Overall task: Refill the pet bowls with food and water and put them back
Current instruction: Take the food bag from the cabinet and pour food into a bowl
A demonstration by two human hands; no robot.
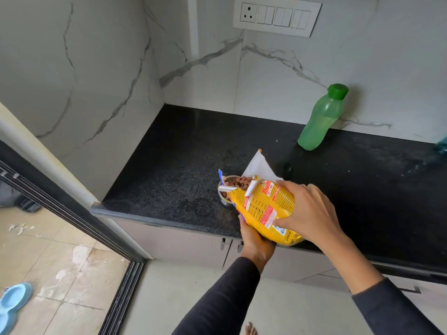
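A yellow pet food bag is tipped over a small steel bowl on the black counter. Brown kibble shows at the bag's torn mouth and in the bowl. My left hand holds the bag from underneath at its lower end. From above, my right hand grips the bag's top side. A green water bottle with its cap on stands upright against the back wall, to the right of the bowl.
A blue double bowl stand lies on the tiled floor at the bottom left, beyond a dark sliding door track. Cabinet doors sit under the counter edge. A switch panel is on the marble wall.
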